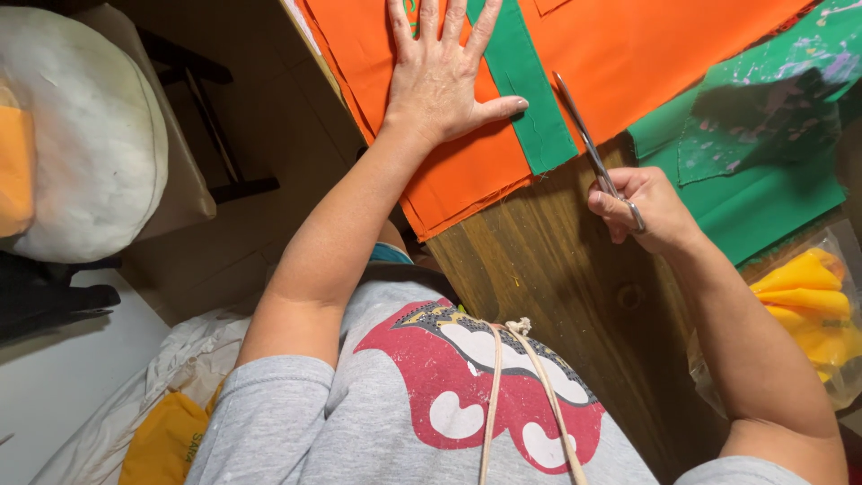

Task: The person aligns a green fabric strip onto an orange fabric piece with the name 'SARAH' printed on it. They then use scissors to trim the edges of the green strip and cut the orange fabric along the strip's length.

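My left hand (440, 76) loses its fingertips past the top edge, and the orange fabric (467, 171) under it runs out of view there too. My right hand (646, 208) hides the scissors' (588, 144) handles; the blades look closed, I think, though too thin to tell.

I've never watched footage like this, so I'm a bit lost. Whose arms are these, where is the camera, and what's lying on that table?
There is no machine here: the single picture comes from a camera worn on a person's head, looking down past their grey shirt at their own arms. The left hand lies flat, fingers spread, pressing orange fabric onto a wooden table. A green strip lies on the orange cloth, beside the thumb. The right hand grips metal scissors, blades pointing away along the strip's edge. More green fabric, partly paint-splattered, lies to the right, and a clear bag of yellow material sits at the table's right edge.
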